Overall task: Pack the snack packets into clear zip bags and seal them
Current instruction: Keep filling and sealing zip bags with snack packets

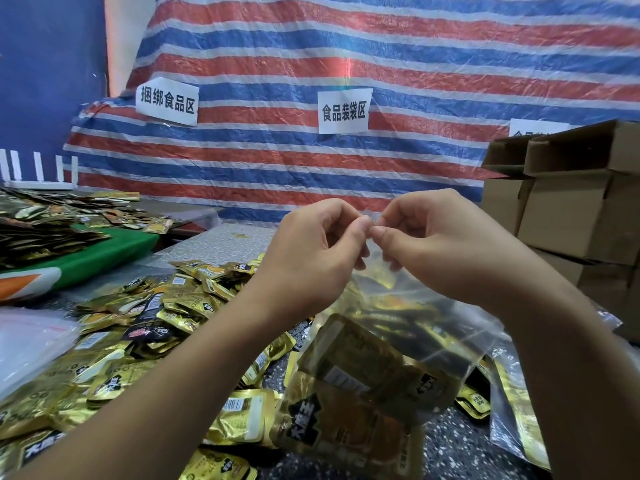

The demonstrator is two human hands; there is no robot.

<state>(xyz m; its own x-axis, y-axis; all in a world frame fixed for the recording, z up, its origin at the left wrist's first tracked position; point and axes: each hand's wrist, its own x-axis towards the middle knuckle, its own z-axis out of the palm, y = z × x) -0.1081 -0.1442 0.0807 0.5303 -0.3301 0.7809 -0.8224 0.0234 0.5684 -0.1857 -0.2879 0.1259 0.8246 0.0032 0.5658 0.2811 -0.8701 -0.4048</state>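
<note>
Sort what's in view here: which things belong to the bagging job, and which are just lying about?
Part of the job:
- clear zip bag, filled with packets, its top edge pinched by the left hand and right hand
- loose gold snack packets on the table
- empty bags at the left

Lying about:
- cardboard boxes
- striped tarp with paper signs
- green board

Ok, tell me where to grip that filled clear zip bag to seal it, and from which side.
Grip the clear zip bag at its top edge, from above, as the left hand and right hand do now, pinching it where their fingertips meet. The bag hangs mouth-up, with the snack packets weighing down its bottom, so probably only the top strip is flat enough to press shut.
</note>
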